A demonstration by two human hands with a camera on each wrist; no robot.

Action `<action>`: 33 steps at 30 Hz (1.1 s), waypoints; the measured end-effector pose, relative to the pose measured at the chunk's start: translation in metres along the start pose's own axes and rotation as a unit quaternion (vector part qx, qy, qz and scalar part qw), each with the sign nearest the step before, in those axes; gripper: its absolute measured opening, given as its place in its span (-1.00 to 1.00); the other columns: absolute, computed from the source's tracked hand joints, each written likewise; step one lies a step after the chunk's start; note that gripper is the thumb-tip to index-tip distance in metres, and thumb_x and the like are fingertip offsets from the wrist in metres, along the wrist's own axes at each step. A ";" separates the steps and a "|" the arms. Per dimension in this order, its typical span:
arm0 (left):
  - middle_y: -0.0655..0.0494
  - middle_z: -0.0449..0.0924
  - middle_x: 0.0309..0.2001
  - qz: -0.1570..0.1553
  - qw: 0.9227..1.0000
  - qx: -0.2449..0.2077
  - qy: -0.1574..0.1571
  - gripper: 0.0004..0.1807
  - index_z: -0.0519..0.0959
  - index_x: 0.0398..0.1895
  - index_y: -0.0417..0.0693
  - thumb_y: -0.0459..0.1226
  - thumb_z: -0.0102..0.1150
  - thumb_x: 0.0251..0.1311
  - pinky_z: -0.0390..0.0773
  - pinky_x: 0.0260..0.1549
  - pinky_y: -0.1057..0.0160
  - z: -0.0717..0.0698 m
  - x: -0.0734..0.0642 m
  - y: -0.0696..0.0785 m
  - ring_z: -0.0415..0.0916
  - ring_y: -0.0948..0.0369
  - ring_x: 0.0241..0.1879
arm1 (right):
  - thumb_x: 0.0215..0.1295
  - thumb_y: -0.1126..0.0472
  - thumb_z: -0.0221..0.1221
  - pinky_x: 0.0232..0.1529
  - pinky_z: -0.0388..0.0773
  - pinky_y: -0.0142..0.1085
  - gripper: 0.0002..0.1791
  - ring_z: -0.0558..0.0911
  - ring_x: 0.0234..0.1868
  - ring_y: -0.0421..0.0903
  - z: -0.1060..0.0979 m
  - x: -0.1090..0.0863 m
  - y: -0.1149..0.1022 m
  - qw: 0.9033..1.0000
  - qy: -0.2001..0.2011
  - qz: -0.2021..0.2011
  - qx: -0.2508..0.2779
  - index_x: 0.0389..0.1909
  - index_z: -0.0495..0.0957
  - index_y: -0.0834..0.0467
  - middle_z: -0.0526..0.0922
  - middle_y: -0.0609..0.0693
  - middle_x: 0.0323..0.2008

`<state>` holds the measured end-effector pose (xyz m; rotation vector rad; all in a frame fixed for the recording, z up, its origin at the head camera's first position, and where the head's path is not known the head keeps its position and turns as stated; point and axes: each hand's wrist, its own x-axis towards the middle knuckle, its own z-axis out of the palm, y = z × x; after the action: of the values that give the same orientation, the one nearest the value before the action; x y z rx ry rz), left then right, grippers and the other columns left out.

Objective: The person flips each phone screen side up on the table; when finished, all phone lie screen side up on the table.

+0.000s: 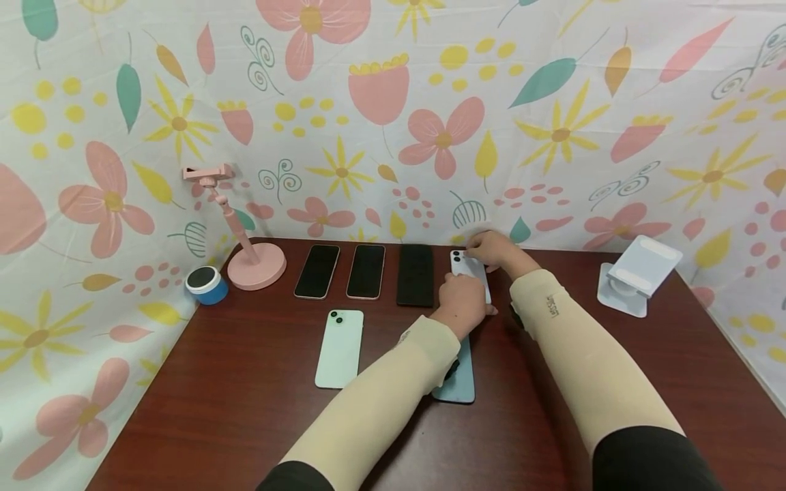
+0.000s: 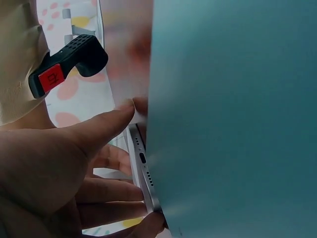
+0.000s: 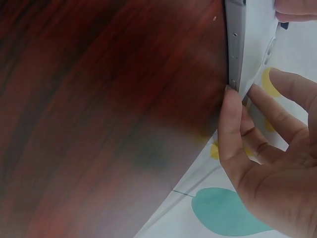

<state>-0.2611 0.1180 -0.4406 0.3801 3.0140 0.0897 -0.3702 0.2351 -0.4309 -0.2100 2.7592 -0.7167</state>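
Note:
A white smartphone [image 1: 469, 266] lies back up on the dark wooden table, its camera lenses facing upward. My left hand [image 1: 462, 303] straddles its lower part and grips the sides; the left wrist view shows the thumb [image 2: 111, 123] at one corner near the charging port [image 2: 142, 157]. At the top end, my right hand [image 1: 496, 251] holds the upper right corner, with one fingertip [image 3: 231, 96] against the side edge. A light blue phone [image 1: 457, 382] lies just below, partly covered by the left wrist, and looms large in the left wrist view.
Three phones lie screen up in a row: a left one [image 1: 317, 271], a middle one [image 1: 366, 271] and a black one [image 1: 415, 275]. A mint phone [image 1: 340, 349] lies nearer. Also present are a pink stand [image 1: 258, 267], a blue jar [image 1: 207, 286] and a white folding stand [image 1: 645, 266].

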 end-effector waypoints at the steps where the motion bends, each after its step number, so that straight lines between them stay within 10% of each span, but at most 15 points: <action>1: 0.06 0.81 0.04 -0.002 1.000 0.004 -0.002 -0.43 0.81 0.06 0.13 0.33 0.28 0.33 0.76 -0.12 0.20 0.000 0.001 0.001 0.63 0.10 0.04 | 0.60 0.14 0.10 -0.22 0.81 -0.12 -0.58 0.72 0.05 0.21 0.000 0.000 0.000 1.000 0.002 0.000 -0.002 0.24 0.63 0.34 0.66 0.36 0.24; 33: 0.25 0.84 0.01 0.040 0.997 0.069 -0.013 -0.58 0.78 0.13 0.26 0.21 0.15 0.50 0.58 0.38 0.15 -0.002 0.007 0.009 0.79 0.22 0.00 | 0.64 0.13 0.00 -0.36 0.68 -0.23 -0.71 0.55 -0.36 -0.09 0.002 0.006 0.005 1.000 0.010 0.008 0.015 -0.22 0.55 0.22 0.45 0.00 -0.45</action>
<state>-0.2656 0.1282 -0.4384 0.5104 2.9877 -0.1157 -0.3753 0.2377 -0.4367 -0.1765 2.7633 -0.7582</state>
